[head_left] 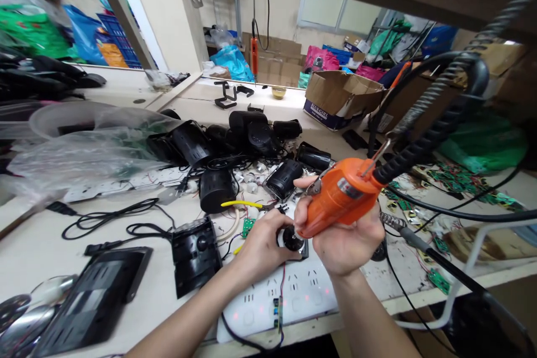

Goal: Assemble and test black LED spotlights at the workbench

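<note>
My right hand (346,238) grips an orange electric screwdriver (342,193), tilted with its tip pointing down-left onto a small black round part (291,239). My left hand (262,243) holds that black part from the left, steadying it on the white bench. A thick black coiled cable (440,123) rises from the screwdriver's back to the upper right. A small green circuit board (248,227) with yellow and red wires lies just above my left hand.
A white power strip (289,296) lies at the bench's front edge. Several black plastic housings (216,189) and cables crowd the middle. A black tray (94,299) sits front left, plastic bags (84,151) left, a cardboard box (342,98) behind, green boards (457,182) right.
</note>
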Action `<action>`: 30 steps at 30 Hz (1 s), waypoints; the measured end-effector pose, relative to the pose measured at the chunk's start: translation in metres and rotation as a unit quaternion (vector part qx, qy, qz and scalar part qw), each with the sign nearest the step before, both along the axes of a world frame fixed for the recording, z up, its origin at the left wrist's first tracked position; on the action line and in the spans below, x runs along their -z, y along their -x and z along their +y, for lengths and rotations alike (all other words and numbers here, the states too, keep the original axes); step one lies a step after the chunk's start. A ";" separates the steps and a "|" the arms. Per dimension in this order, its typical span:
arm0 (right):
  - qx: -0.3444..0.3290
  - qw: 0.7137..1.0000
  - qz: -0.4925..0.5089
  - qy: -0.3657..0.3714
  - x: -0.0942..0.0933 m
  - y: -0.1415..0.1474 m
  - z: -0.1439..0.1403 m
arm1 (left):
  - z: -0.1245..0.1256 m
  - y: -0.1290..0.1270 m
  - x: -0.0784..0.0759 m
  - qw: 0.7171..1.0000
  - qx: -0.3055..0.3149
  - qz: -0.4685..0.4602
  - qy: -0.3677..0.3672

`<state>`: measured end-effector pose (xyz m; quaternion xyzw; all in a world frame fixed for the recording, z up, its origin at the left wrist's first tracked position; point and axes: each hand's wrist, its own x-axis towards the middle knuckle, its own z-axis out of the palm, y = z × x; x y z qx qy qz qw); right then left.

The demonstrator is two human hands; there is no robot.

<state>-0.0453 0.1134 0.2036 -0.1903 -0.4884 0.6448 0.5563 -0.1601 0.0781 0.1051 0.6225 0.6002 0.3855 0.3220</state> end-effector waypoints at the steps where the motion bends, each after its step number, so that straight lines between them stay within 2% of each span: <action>1: 0.003 1.000 0.015 -0.001 0.001 0.001 0.000 | 0.000 0.000 0.000 1.000 0.002 -0.005 0.004; 5: 0.011 0.998 0.066 -0.014 0.006 0.004 0.004 | 0.001 0.002 -0.001 1.000 0.005 -0.009 0.011; 9: 0.003 0.998 0.067 -0.014 0.008 0.004 0.005 | 0.001 0.003 0.000 1.000 0.007 -0.001 0.007; 18: 0.003 0.996 0.083 -0.023 0.005 0.006 0.003 | 0.001 0.003 -0.002 1.000 0.019 0.005 0.011; 25: 0.004 0.998 0.060 -0.005 0.004 0.003 0.002 | -0.003 0.003 -0.001 0.999 0.033 0.019 -0.023; 30: 0.008 0.996 0.082 -0.040 -0.002 -0.002 0.002 | -0.004 0.001 -0.002 0.999 0.022 0.029 -0.022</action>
